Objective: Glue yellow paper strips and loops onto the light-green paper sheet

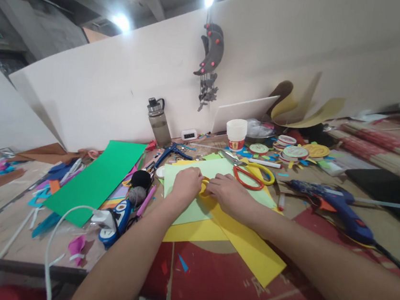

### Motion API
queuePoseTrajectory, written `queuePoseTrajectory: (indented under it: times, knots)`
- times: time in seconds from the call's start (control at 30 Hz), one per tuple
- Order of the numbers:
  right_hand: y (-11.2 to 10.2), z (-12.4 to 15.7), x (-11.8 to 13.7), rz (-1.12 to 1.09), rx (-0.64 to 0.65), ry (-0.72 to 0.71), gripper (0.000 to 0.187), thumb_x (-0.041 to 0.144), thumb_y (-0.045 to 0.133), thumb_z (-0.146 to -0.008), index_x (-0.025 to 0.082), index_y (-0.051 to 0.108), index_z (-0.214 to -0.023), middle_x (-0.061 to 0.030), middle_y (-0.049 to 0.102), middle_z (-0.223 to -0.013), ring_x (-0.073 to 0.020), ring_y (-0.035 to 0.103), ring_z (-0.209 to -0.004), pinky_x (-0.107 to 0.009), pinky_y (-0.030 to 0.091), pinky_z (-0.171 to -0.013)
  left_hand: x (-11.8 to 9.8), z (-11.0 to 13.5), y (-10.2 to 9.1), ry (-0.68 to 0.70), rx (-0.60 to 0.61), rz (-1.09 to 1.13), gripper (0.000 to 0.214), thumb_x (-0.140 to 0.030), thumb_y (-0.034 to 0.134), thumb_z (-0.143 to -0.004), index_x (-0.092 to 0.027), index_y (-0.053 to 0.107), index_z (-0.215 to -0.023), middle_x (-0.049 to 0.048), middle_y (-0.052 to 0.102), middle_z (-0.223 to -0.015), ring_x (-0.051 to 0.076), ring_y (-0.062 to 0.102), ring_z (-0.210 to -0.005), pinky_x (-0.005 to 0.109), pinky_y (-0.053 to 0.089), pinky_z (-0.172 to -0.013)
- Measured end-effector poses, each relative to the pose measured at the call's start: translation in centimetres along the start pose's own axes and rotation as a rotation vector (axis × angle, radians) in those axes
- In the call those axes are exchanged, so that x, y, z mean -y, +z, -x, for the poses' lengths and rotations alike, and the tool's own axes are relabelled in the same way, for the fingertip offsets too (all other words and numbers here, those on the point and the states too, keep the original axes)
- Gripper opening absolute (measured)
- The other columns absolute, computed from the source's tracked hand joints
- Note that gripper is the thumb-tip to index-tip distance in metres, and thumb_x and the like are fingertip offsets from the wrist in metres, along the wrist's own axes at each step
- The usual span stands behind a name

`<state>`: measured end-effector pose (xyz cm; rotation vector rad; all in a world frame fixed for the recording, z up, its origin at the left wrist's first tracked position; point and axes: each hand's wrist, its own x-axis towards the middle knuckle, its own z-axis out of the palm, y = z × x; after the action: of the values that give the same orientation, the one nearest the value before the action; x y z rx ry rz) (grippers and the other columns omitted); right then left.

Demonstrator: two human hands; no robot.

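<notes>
My left hand (186, 183) and my right hand (224, 192) meet over a light green sheet (219, 170) that lies on yellow paper (247, 244). Between their fingertips sits a small yellow piece (204, 187), pinched by both hands. The fingers of both hands are curled and closed on it. Just beyond my right hand lie red-handled scissors (248, 178) and yellow-handled scissors (267, 173).
A large green sheet (99, 179) lies to the left, with a charger and white cable (105, 218) near it. A blue glue gun (337, 209) rests at the right. A water bottle (158, 123), a paper cup (236, 134) and round paper crafts (295, 151) stand by the back board.
</notes>
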<state>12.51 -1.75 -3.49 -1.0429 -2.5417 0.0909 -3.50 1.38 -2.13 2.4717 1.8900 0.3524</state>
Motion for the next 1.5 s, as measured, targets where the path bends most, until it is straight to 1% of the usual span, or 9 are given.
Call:
queuePoseTrajectory:
  times: [0.23, 0.53, 0.77, 1.0, 1.1, 1.2, 1.3, 1.4, 1.5]
  knots:
    - [0.5, 0.1, -0.6, -0.003, -0.008, 0.042, 0.015, 0.009, 0.051, -0.085, 0.018, 0.063, -0.085, -0.0061, 0.066, -0.089, -0.0194, 0.049, -0.085, -0.032, 0.028, -0.070, 0.8, -0.1, 0.2, 0.043, 0.009, 0.257, 0.014, -0.026, 0.061, -0.078, -0.017, 0.071, -0.083, 0.0060, 0.071, -0.082, 0.016, 0.061, -0.075, 0.027, 0.044, -0.072]
    - [0.4, 0.1, -0.5, -0.031, 0.036, 0.049, 0.017, 0.008, 0.051, -0.084, 0.018, 0.065, -0.081, -0.0055, 0.067, -0.089, -0.0194, 0.049, -0.083, -0.032, 0.028, -0.069, 0.5, -0.4, 0.9, 0.024, 0.006, 0.126, 0.015, -0.025, 0.058, -0.080, -0.017, 0.071, -0.078, 0.0092, 0.070, -0.086, 0.019, 0.061, -0.080, 0.029, 0.043, -0.075]
    - [1.0, 0.0, -1.0, -0.046, -0.003, 0.075, 0.016, 0.007, 0.053, -0.083, 0.018, 0.065, -0.087, -0.0058, 0.067, -0.088, -0.0193, 0.050, -0.084, -0.031, 0.031, -0.071, 0.6, 0.0, 0.4, 0.016, -0.012, 0.281, 0.010, -0.024, 0.062, -0.076, -0.017, 0.069, -0.078, 0.0050, 0.069, -0.078, 0.016, 0.059, -0.072, 0.027, 0.043, -0.068]
    - [1.5, 0.0, -0.9, -0.079, -0.004, 0.093, 0.019, 0.006, 0.052, -0.082, 0.018, 0.067, -0.087, -0.0063, 0.066, -0.088, -0.0201, 0.051, -0.084, -0.030, 0.033, -0.070, 0.5, -0.1, 1.1, -0.001, -0.030, 0.249, 0.012, -0.020, 0.057, -0.077, -0.016, 0.068, -0.073, 0.0057, 0.069, -0.078, 0.015, 0.058, -0.071, 0.027, 0.043, -0.070]
    - [1.5, 0.0, -0.9, -0.086, -0.007, 0.101, 0.018, 0.007, 0.052, -0.083, 0.018, 0.066, -0.087, -0.0067, 0.065, -0.089, -0.0201, 0.051, -0.086, -0.030, 0.034, -0.072, 0.7, 0.1, 1.0, -0.016, -0.068, 0.355, 0.019, -0.031, 0.057, -0.080, -0.017, 0.066, -0.072, 0.0038, 0.068, -0.074, 0.014, 0.058, -0.069, 0.025, 0.043, -0.068]
    - [1.2, 0.1, -1.1, -0.088, -0.030, 0.125, 0.016, 0.008, 0.052, -0.084, 0.017, 0.065, -0.087, -0.0069, 0.065, -0.090, -0.0195, 0.051, -0.086, -0.030, 0.034, -0.074, 1.3, 0.2, 0.8, -0.076, -0.166, 0.580, 0.035, -0.045, 0.046, -0.086, -0.017, 0.064, -0.075, 0.0022, 0.066, -0.073, 0.012, 0.058, -0.066, 0.023, 0.044, -0.063]
    - [0.9, 0.1, -1.4, -0.084, -0.093, 0.172, 0.015, 0.010, 0.050, -0.086, 0.016, 0.064, -0.085, -0.0069, 0.064, -0.087, -0.0193, 0.050, -0.085, -0.031, 0.034, -0.075, 2.1, -0.1, 1.0, -0.145, -0.270, 0.770, 0.039, -0.046, 0.039, -0.088, -0.016, 0.062, -0.079, 0.0035, 0.066, -0.078, 0.011, 0.059, -0.066, 0.022, 0.046, -0.061]
    - [1.0, 0.0, -1.8, -0.072, -0.092, 0.203, 0.016, 0.012, 0.049, -0.088, 0.017, 0.064, -0.085, -0.0071, 0.063, -0.087, -0.0197, 0.050, -0.085, -0.031, 0.033, -0.074, 2.8, -0.6, 1.5, -0.173, -0.262, 0.806, 0.038, -0.044, 0.038, -0.088, -0.015, 0.062, -0.079, 0.0044, 0.066, -0.078, 0.011, 0.060, -0.069, 0.022, 0.047, -0.063]
    - [1.5, -0.1, -1.9, -0.064, -0.047, 0.208, 0.016, 0.012, 0.049, -0.087, 0.017, 0.064, -0.085, -0.0073, 0.064, -0.089, -0.0199, 0.050, -0.085, -0.030, 0.032, -0.071, 2.9, -1.5, 1.6, -0.197, -0.157, 0.757, 0.033, -0.041, 0.045, -0.084, -0.015, 0.062, -0.072, 0.0034, 0.066, -0.072, 0.011, 0.059, -0.064, 0.022, 0.045, -0.060]
